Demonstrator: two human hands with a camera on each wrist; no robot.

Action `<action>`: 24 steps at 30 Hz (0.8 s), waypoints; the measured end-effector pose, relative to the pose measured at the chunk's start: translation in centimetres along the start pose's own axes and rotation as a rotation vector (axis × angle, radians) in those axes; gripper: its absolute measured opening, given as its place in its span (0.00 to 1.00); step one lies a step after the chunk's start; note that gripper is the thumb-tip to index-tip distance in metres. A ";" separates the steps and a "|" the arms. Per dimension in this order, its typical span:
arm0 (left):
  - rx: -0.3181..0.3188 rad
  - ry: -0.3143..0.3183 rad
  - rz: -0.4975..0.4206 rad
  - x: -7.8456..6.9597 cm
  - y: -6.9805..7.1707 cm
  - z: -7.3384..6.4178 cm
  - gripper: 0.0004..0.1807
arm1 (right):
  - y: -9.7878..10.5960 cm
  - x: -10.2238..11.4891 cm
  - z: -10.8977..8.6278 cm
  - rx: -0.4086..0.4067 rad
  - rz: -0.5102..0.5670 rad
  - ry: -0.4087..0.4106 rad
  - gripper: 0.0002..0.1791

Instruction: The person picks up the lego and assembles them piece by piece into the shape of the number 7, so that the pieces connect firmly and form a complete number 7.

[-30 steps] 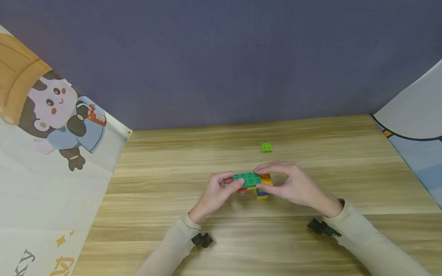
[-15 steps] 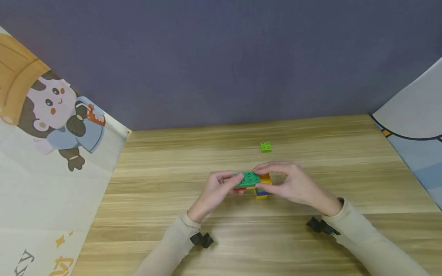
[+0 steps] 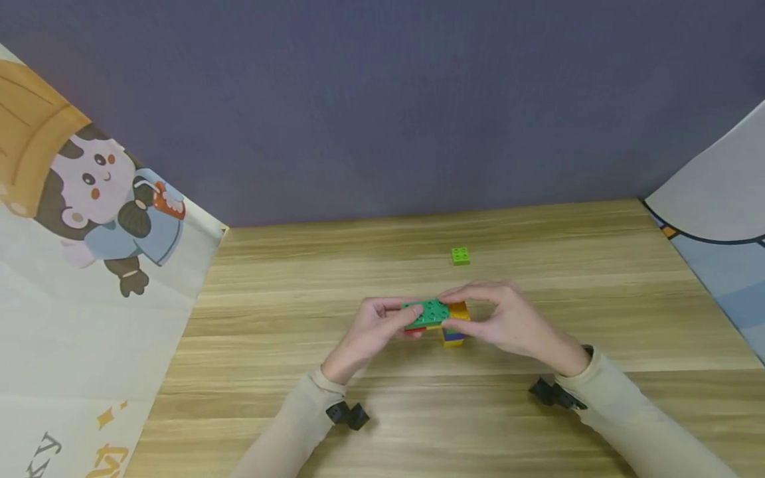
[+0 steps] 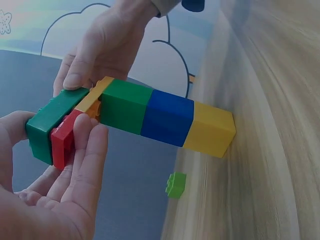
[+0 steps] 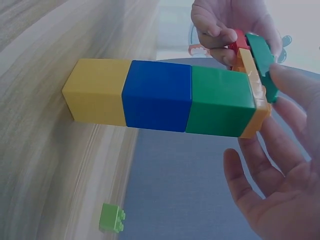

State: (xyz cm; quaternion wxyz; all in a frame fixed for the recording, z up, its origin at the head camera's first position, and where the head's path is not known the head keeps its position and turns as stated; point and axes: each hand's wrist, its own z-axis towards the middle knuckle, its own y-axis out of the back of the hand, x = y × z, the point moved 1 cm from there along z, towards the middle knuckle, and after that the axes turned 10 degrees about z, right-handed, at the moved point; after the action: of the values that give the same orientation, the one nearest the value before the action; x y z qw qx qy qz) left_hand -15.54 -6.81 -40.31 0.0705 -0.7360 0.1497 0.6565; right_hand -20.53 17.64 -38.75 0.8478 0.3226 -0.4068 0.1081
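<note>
A tower of yellow (image 4: 210, 128), blue (image 4: 168, 117) and green (image 4: 125, 106) building bricks stands on the table, topped by a flat orange brick (image 5: 254, 90). A long green brick (image 3: 435, 312) lies over the orange one's left part, and a small red brick (image 4: 64, 137) sits beneath its left end. My left hand (image 3: 367, 335) grips that overhanging end, thumb on the green studs and fingers under the red brick. My right hand (image 3: 508, 322) pinches the long green brick's right end between thumb and fingers, beside the orange brick. Whether the green brick is fully seated is hard to tell.
A small lime-green brick (image 3: 460, 256) lies on the wooden table (image 3: 287, 279) behind the tower. A dark blue-grey partition (image 3: 382, 113) rises at the table's back edge. Printed panels with cartoon pictures (image 3: 107, 199) flank the table.
My left thumb has slid inward over the long green brick's studs and now presses on its top. The right hand keeps nearly the same place, and the tower stands where it was.
</note>
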 end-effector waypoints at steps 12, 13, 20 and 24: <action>-0.031 0.058 -0.017 0.0 -0.1 0.3 0.21 | -0.1 -0.2 0.0 0.011 -0.016 0.013 0.24; -0.032 0.060 -0.015 0.1 -0.1 0.4 0.21 | -0.1 -0.2 0.1 0.009 -0.017 0.020 0.25; -0.034 0.068 -0.017 -0.2 -0.2 0.5 0.21 | -0.2 -0.3 -0.1 -0.012 -0.033 0.077 0.28; -0.036 0.059 -0.013 -0.3 -0.4 0.5 0.21 | -0.4 -0.2 -0.1 -0.024 -0.033 0.098 0.29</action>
State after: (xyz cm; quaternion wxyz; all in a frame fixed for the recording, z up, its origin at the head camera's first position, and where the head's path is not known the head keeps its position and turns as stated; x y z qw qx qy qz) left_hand -15.96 -6.28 -40.10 0.0572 -0.7572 0.1352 0.6365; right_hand -20.41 17.45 -39.18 0.8721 0.3135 -0.3607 0.1051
